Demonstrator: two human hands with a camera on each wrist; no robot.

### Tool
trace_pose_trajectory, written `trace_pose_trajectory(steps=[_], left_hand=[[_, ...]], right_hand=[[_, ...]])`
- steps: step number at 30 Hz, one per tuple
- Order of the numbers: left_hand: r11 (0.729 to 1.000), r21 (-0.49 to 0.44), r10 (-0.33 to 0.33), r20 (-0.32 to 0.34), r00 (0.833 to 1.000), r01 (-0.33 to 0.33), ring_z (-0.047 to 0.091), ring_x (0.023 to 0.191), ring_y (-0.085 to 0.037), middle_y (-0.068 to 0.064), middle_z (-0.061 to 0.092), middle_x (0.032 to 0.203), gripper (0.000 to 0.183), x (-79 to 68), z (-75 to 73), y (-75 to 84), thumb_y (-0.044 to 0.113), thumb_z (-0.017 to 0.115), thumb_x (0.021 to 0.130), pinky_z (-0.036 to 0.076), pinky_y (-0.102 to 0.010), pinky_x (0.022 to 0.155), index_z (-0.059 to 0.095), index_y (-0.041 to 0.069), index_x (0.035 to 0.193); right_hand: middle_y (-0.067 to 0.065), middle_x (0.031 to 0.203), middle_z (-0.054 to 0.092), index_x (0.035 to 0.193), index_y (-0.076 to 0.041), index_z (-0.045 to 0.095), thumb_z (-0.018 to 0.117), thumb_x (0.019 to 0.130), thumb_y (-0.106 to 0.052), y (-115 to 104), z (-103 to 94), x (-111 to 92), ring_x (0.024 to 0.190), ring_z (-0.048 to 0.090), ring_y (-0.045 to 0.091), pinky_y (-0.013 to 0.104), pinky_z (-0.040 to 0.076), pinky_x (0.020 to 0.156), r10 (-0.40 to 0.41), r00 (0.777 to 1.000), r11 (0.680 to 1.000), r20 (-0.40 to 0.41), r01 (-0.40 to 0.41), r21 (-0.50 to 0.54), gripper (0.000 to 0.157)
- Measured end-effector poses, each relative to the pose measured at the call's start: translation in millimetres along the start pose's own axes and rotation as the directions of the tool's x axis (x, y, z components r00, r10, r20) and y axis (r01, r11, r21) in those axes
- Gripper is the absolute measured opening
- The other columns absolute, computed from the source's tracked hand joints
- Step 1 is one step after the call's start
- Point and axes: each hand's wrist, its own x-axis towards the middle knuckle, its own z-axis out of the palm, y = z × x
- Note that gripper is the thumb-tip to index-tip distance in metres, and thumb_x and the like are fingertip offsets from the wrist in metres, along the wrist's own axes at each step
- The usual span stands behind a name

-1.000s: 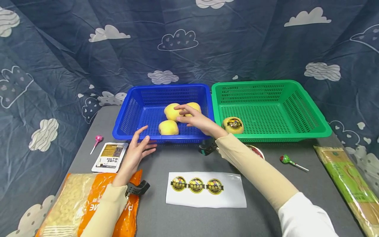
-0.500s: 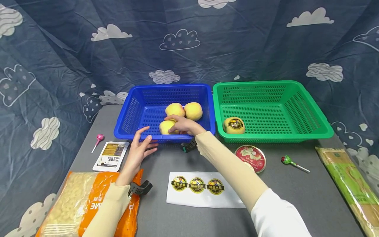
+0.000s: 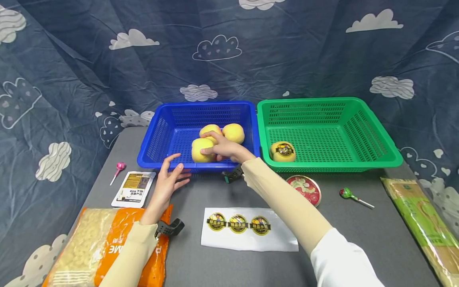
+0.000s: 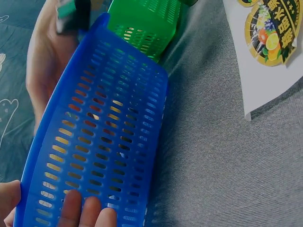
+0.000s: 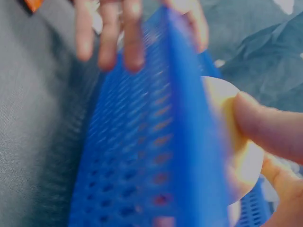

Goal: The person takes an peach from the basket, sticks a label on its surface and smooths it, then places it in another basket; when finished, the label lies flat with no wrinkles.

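My right hand (image 3: 224, 147) grips a yellow peach (image 3: 201, 150) inside the blue basket (image 3: 161, 164), thumb on its near side and fingers over its far side. The peach overlaps the basket's front rim in the right wrist view. Two more yellow peaches lie behind it, one (image 3: 234, 133) close to the back right and the other (image 3: 207, 129) partly hidden by my fingers. My left hand (image 3: 168, 181) is at the front left rim of the blue basket. Its fingers are spread and fairly straight, some in front of the slotted wall, others over the rim.
A green basket (image 3: 358, 164) at right holds a peach with a round sticker (image 3: 283, 151). A white sheet with three stickers (image 3: 249, 241) lies in front. Around are a red tin (image 3: 306, 189), lollipops, a white pouch (image 3: 133, 189), a pasta bag (image 3: 82, 247) and a green packet (image 3: 423, 215).
My right hand came forward from the rear peaches to the front one, took hold of it and raised it slightly. My left hand stays at the basket rim.
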Motion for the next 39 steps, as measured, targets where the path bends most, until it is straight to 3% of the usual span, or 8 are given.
trace_pose_trajectory(steps=[6, 12, 17, 20, 26, 30, 33, 39], left_hand=[[1.0, 0.0, -0.001, -0.001, 1.0, 0.001, 0.061, 0.089, -0.029, -0.036, 0.049, 0.111, 0.047, -0.8, -0.7, 0.9, 0.023, 0.048, 0.094, 0.042, -0.051, 0.084, 0.03, 0.011, 0.136], [0.999, 0.009, 0.038, 0.013, 0.999, -0.038, 0.053, 0.098, -0.045, -0.037, 0.048, 0.11, 0.05, -0.8, -2.1, -2.5, 0.027, 0.049, 0.093, 0.045, -0.048, 0.082, 0.03, 0.01, 0.136], [0.995, -0.005, 0.095, 0.041, 0.995, -0.095, 0.057, 0.095, -0.039, -0.032, 0.051, 0.108, 0.055, 15.2, -18.1, -31.6, 0.033, 0.054, 0.09, 0.049, -0.04, 0.077, 0.032, 0.013, 0.136], [0.995, -0.023, 0.102, 0.042, 0.994, -0.101, 0.06, 0.092, -0.033, -0.026, 0.055, 0.106, 0.055, 27.9, -28.4, -51.8, 0.036, 0.056, 0.088, 0.05, -0.038, 0.075, 0.035, 0.019, 0.136], [0.994, -0.027, 0.107, 0.015, 0.994, -0.106, 0.061, 0.09, -0.035, -0.026, 0.056, 0.104, 0.05, 38.4, -34.4, -68.5, 0.037, 0.057, 0.087, 0.051, -0.039, 0.072, 0.039, 0.025, 0.133], [0.994, -0.01, 0.105, 0.008, 0.994, -0.105, 0.06, 0.091, -0.035, -0.025, 0.055, 0.104, 0.048, 36.3, -33.0, -66.5, 0.037, 0.056, 0.088, 0.051, -0.039, 0.073, 0.039, 0.026, 0.132], [0.993, -0.011, 0.114, 0.029, 0.993, -0.114, 0.059, 0.092, -0.037, -0.024, 0.056, 0.103, 0.047, 29.5, -28.2, -55.8, 0.035, 0.054, 0.09, 0.051, -0.039, 0.074, 0.039, 0.024, 0.133], [0.999, 0.018, 0.046, -0.002, 0.999, -0.046, 0.059, 0.093, -0.035, -0.032, 0.053, 0.107, 0.044, 1.8, -3.1, -9.4, 0.026, 0.048, 0.094, 0.047, -0.044, 0.081, 0.035, 0.015, 0.134]], right_hand=[[0.012, 0.113, 0.046, 0.129, -0.024, 0.038, 0.065, 0.083, -0.023, -10, -16.6, -25, 0.073, 0.054, 0.02, 0.031, 0.048, 0.065, -0.118, 0.993, 0.986, -0.011, 0.119, 0.117, 0.053], [0.017, 0.107, 0.05, 0.127, -0.028, 0.038, 0.066, 0.082, -0.029, -15, -34.2, -61, 0.082, 0.055, 0.027, 0.04, 0.048, 0.074, -0.182, 0.983, 0.979, -0.04, 0.184, 0.086, 0.053], [0.015, 0.112, 0.044, 0.127, -0.031, 0.038, 0.067, 0.081, -0.032, -10, -41.5, -97, 0.093, 0.048, 0.03, 0.046, 0.046, 0.077, -0.21, 0.976, 0.976, -0.063, 0.213, 0.047, 0.055], [0.015, 0.111, 0.042, 0.128, -0.029, 0.037, 0.067, 0.081, -0.029, -1, -42.1, -118, 0.096, 0.045, 0.03, 0.043, 0.047, 0.075, -0.225, 0.972, 0.974, -0.072, 0.227, 0.015, 0.055], [0.018, 0.104, 0.045, 0.127, -0.031, 0.038, 0.068, 0.08, -0.026, 25, -37.0, -153, 0.087, 0.057, 0.027, 0.04, 0.045, 0.075, -0.205, 0.977, 0.979, -0.063, 0.206, 0.007, 0.056], [0.019, 0.106, 0.045, 0.127, -0.028, 0.039, 0.069, 0.08, -0.024, 47, -29.9, -164, 0.083, 0.061, 0.026, 0.039, 0.043, 0.078, -0.176, 0.983, 0.984, -0.055, 0.178, 0.024, 0.056], [0.02, 0.106, 0.046, 0.127, -0.025, 0.04, 0.069, 0.08, -0.022, 63, -24.1, -165, 0.081, 0.061, 0.027, 0.038, 0.044, 0.077, -0.159, 0.986, 0.986, -0.057, 0.161, 0.036, 0.055], [0.019, 0.102, 0.046, 0.127, -0.019, 0.041, 0.069, 0.08, -0.021, 90, -15.8, -155, 0.074, 0.058, 0.027, 0.037, 0.046, 0.069, -0.147, 0.985, 0.989, -0.094, 0.148, 0.0, 0.055]])
